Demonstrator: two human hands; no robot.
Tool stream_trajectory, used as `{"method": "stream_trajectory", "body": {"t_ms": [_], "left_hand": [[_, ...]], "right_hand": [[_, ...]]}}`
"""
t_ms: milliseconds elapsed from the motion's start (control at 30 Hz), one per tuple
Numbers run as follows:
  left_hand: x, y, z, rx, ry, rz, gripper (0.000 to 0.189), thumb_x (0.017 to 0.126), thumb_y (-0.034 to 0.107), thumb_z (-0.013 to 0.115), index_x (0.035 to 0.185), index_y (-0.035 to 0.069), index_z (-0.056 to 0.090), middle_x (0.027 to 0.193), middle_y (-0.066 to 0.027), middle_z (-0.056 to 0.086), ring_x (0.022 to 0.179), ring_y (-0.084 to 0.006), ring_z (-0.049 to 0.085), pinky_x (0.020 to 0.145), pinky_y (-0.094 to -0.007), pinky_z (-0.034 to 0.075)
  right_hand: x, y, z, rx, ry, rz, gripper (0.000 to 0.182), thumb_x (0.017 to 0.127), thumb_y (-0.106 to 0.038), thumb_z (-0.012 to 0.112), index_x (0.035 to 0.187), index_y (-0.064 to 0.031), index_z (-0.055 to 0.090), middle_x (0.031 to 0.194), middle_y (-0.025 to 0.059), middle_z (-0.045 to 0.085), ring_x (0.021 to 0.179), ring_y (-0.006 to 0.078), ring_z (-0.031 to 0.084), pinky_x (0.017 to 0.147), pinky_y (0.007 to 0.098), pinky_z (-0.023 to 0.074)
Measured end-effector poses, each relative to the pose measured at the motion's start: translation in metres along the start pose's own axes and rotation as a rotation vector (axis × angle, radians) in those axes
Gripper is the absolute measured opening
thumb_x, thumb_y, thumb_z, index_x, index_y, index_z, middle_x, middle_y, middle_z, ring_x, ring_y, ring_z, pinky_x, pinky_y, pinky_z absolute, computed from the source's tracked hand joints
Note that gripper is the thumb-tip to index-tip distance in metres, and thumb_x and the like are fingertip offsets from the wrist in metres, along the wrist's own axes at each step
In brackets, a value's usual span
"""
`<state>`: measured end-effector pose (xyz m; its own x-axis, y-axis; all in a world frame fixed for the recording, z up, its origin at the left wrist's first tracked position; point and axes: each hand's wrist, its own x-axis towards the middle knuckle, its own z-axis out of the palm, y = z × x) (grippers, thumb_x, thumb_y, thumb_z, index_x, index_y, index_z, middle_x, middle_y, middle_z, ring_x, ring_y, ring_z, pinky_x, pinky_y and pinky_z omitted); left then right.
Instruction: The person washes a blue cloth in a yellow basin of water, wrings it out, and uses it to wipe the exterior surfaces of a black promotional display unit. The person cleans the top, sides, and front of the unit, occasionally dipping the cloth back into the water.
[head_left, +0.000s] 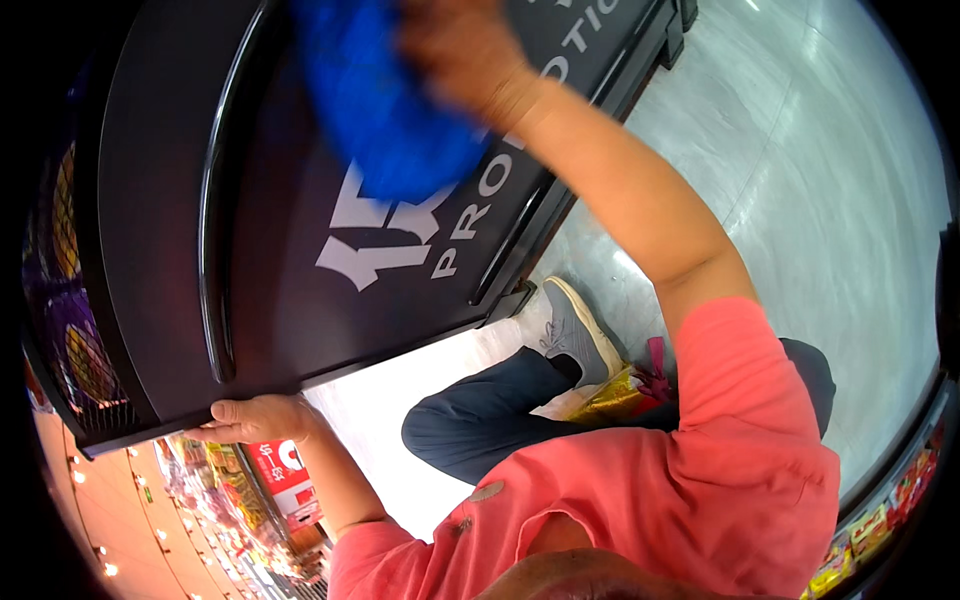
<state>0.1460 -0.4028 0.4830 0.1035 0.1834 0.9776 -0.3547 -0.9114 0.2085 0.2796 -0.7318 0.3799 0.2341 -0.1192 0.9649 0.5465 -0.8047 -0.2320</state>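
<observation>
My right hand (465, 60), blurred, grips a blue cloth (390, 135) against or just off the front panel of a black display stand (259, 337). The cloth hangs over part of the large white lettering (375, 262) printed there. At the stand's left side my left hand (255, 420) rests on the edge, thumb and fingers apart. The fingertips of the right hand are cut off by the top of the view.
Packaged goods (86, 352) sit behind black mesh on the stand. My grey shoe (574, 330) is planted close to the stand's foot (517, 300) on the glossy floor (810, 210). A shiny yellow package (592, 405) lies by my leg. Stocked shelves (225, 487) stand at lower left.
</observation>
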Motion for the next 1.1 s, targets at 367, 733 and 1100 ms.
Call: {"method": "stream_trajectory", "body": {"t_ms": [367,733,1100], "left_hand": [[0.001,0.002,0.000,-0.028,-0.072,-0.029,0.070,0.096,0.040,0.036,0.141,-0.006,0.010,0.142,-0.0250,0.016,0.126,-0.0302,0.031,0.104,-0.0374,0.030],[-0.005,-0.003,0.004,-0.140,-0.085,-0.005,0.065,0.094,0.038,0.037,0.142,-0.001,0.015,0.141,-0.0194,0.021,0.125,-0.0280,0.033,0.104,-0.0375,0.030],[0.002,-0.009,0.000,-0.591,-0.125,-0.099,0.063,0.092,0.034,0.039,0.140,0.001,0.019,0.140,-0.0218,0.025,0.124,-0.0315,0.037,0.102,-0.0433,0.036]], "right_hand": [[0.015,-0.135,0.041,-0.088,0.074,0.355,0.046,0.081,-0.043,0.053,0.124,-0.0274,0.050,0.136,0.0018,0.041,0.126,0.0232,0.035,0.099,0.0551,0.0261],[0.043,-0.245,0.036,-0.044,-0.055,-0.682,0.037,0.092,-0.013,0.034,0.129,-0.0076,0.038,0.135,0.0116,0.036,0.119,0.0228,0.045,0.101,0.0319,0.0371],[0.101,-0.042,-0.014,0.136,0.050,-0.690,0.036,0.075,-0.042,0.065,0.107,-0.0303,0.052,0.128,-0.0036,0.043,0.122,0.0175,0.040,0.069,0.0331,0.0520]]}}
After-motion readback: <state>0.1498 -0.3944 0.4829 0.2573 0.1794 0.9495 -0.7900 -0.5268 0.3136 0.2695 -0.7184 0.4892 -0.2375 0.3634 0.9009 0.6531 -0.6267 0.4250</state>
